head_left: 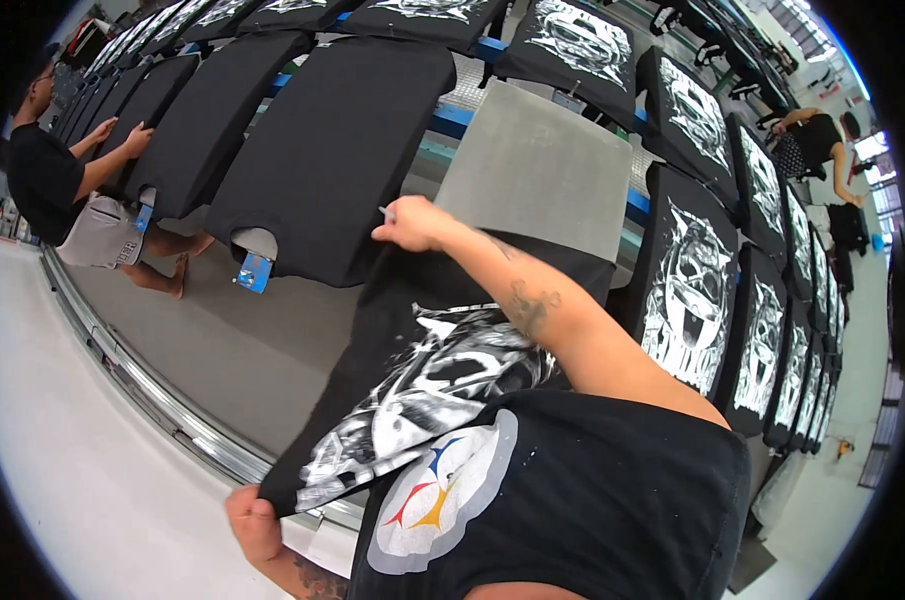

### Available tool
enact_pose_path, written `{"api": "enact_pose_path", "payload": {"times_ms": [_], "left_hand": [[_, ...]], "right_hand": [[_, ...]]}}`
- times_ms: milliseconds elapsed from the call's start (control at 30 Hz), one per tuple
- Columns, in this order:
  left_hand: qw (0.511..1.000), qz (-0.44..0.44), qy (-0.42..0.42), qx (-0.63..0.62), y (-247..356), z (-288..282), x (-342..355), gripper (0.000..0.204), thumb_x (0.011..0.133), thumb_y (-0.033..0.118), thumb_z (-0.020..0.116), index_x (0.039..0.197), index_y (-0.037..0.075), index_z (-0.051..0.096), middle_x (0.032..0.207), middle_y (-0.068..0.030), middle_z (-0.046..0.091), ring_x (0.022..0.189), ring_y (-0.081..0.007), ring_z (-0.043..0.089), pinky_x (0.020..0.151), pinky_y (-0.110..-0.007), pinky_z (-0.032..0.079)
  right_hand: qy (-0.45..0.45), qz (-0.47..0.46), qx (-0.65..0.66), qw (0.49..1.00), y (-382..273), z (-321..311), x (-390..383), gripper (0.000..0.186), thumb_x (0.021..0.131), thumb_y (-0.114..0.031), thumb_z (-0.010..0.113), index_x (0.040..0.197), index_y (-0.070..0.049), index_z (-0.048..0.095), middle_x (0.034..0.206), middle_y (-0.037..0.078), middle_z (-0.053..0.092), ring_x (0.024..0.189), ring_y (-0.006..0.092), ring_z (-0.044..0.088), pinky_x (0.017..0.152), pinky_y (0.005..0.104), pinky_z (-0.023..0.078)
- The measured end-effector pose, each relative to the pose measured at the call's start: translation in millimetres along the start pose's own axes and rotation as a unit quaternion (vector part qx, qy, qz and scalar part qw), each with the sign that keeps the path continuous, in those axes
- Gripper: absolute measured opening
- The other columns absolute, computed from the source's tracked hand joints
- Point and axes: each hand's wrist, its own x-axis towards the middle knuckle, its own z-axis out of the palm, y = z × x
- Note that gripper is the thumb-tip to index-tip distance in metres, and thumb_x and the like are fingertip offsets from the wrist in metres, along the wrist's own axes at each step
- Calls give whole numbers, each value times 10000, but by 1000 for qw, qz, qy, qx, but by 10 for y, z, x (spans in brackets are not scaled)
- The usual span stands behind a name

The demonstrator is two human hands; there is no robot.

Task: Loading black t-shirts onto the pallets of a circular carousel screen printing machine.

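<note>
A black T-shirt (372, 345) with a large white-and-grey print hangs stretched in front of me. Its lower left corner is pinched in my left hand (252, 525), down by the rail. My right hand (412, 222) is closed above the shirt's upper left part, beside a neighbouring covered board. A small pale tip pokes out of its fingers, too small to name; whether this hand also grips cloth is hidden. Behind my right forearm stands a bare grey printing board (537, 165), the shirt's upper edge lying along its near end.
Boards covered with plain black shirts (337, 150) line the left; boards with printed shirts (687, 290) line the right. A metal rail (162, 395) runs along the floor at left. One co-worker (67, 185) touches a shirt at far left; another person (822, 150) bends at far right.
</note>
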Motion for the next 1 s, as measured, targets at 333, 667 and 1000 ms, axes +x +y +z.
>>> {"api": "enact_pose_path", "payload": {"times_ms": [333,667,1000], "left_hand": [[978,134,118,-111,183,-810,300,567,952,533,562,1136,-3,563,1048,-113,602,994,-232,586,925,-401,466],[948,217,31,-232,717,-1783,372,657,986,609,411,1243,23,559,1214,-178,615,1131,-327,590,993,-512,455],[917,-13,-350,191,525,-270,295,161,894,81,665,992,-39,707,833,-57,676,717,-119,548,660,-270,454]], "right_hand": [[-97,131,382,910,-143,186,-1471,402,902,-424,697,831,-31,657,623,31,527,525,135,484,462,302,384],[21,-156,560,813,-1291,114,-1924,249,939,-257,695,1026,-24,695,891,-10,675,842,46,581,744,234,485],[-78,-398,491,771,-2657,156,-1952,233,868,-205,744,989,-11,698,833,29,694,748,90,602,680,264,495]]}}
